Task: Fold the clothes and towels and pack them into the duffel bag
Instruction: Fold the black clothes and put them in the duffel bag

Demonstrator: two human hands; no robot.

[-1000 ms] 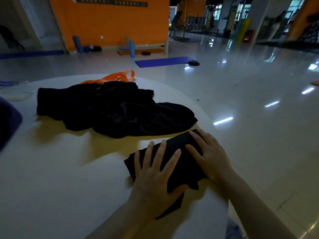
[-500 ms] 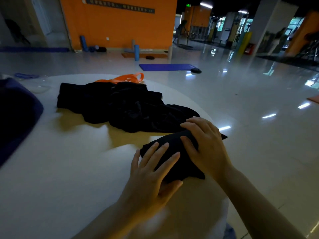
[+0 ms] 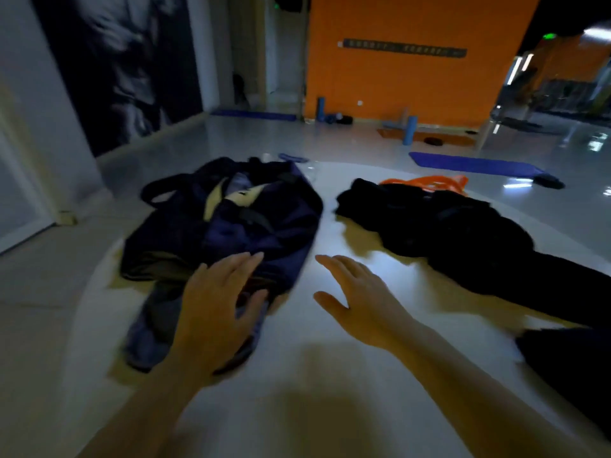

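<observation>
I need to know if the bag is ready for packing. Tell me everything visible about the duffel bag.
The duffel bag is dark navy soft fabric, slumped flat on the white round table, left of the black clothes pile. Its top gapes open, showing pale lining. A dark strap loops out at its far left. The left hand lies over its near end, fingers straight.

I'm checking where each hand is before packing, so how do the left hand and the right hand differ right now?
The left hand lies over the near end of the duffel bag; the right hand is over bare table, beside the bag. The left hand looks blurred, the right hand sharper. Both are open with fingers spread and hold nothing.
</observation>
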